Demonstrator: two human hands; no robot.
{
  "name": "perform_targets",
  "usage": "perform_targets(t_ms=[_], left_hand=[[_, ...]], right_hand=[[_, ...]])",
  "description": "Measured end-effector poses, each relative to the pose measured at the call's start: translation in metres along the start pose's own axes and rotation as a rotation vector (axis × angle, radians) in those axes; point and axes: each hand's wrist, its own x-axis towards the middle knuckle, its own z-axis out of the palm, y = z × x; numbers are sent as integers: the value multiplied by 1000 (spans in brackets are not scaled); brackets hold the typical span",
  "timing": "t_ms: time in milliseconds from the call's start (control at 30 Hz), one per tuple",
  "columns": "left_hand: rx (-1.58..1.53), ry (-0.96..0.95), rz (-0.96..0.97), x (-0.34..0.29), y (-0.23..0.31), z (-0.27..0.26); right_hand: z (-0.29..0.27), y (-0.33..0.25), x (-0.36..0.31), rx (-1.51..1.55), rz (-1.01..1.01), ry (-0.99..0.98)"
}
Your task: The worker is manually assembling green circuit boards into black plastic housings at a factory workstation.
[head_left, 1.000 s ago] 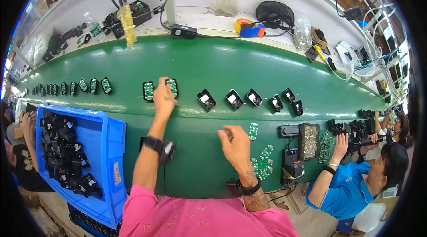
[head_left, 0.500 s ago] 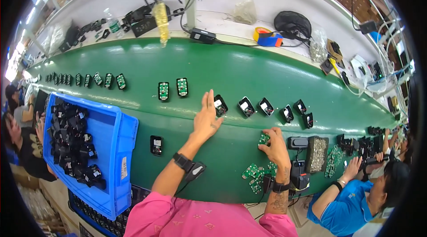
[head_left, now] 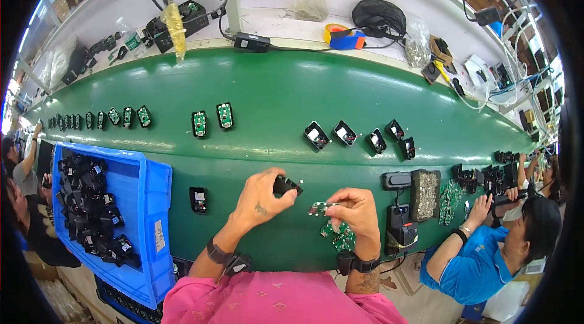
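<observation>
The left hand (head_left: 261, 197) closes its fingers (head_left: 281, 195) on a small black plastic housing (head_left: 286, 186), held just above the green table (head_left: 274, 93). Just right of it, the right hand (head_left: 358, 211) pinches a small green circuit board (head_left: 319, 208) by one end between its fingers (head_left: 340, 202), the board pointing toward the housing and close to it without touching. Below the right fingers lies a loose pile of green boards (head_left: 337, 237). Left of the left fingers, a single black housing (head_left: 198, 200) sits on the table's edge, and beyond that a blue bin (head_left: 152, 202) of black housings. Farther out from both hands, a row of open black housings (head_left: 359, 136) rides the table, with two board-filled ones (head_left: 212, 119) off to the left.
</observation>
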Motion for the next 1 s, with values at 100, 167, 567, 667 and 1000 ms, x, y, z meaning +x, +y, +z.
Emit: perform_targets(t_ms=[100,167,567,667,1000], left_hand=[[96,-65,37,-11,17,-5],[71,-95,57,-15,17,-6],[-87,-252,-52,-24,30,-22],[-140,-262,-36,-24,26,-19],[-125,-330,301,-38,4,-9]], right_hand=[[14,0,4,121,-46,-20],[18,3,9,59,-35,-43],[9,0,-3,-34,-158,-234],[17,-3,-5,5,-175,-326],[51,1,-8,210,12,-101]])
